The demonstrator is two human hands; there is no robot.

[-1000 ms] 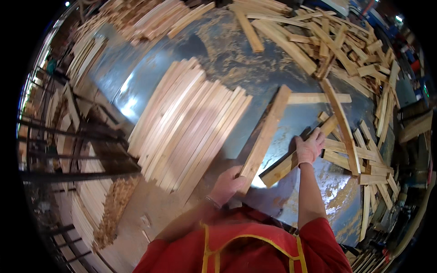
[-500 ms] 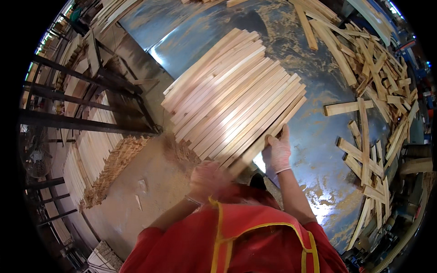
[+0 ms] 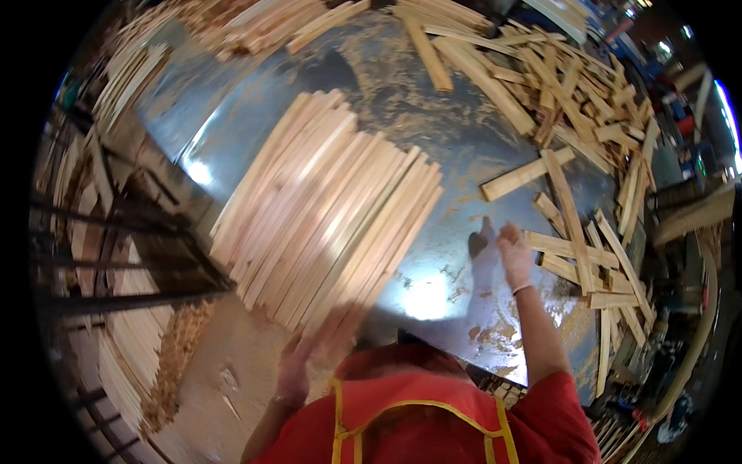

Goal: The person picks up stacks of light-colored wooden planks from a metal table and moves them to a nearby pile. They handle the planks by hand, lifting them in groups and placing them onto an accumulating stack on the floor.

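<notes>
1. The left hand (image 3: pixel 294 375), at 7 o'clock in the view, was blurred against the near end of a row of wooden strips (image 3: pixel 332 209); I could not tell whether it gripped them.
2. The right hand (image 3: pixel 514 254), at 3 o'clock, hung over the table with fingers seemingly bent (how far they were closed, I could not tell).
3. The strips lay side by side from the middle toward 10 o'clock, their ends uneven.
4. Just beyond the right hand, crossed boards (image 3: pixel 570 216) cluttered that side, one long piece lying over shorter ones.
5. At 2 o'clock a jumbled heap of offcuts (image 3: pixel 560 94) blocked the table's far corner.
6. Further stacked strips (image 3: pixel 263 31) sat at 11 o'clock.
7. The table (image 3: pixel 456 240) was bluish, shiny metal, strewn with sawdust (image 3: pixel 394 85).
8. Between 8 and 9 o'clock a dark metal frame (image 3: pixel 139 298) stood before a pile of boards (image 3: pixel 131 348), beside a brown floor (image 3: pixel 239 348).
9. Near 4 o'clock ran a pale ribbed hose (image 3: pixel 705 325); the room's edges were dim.
</notes>
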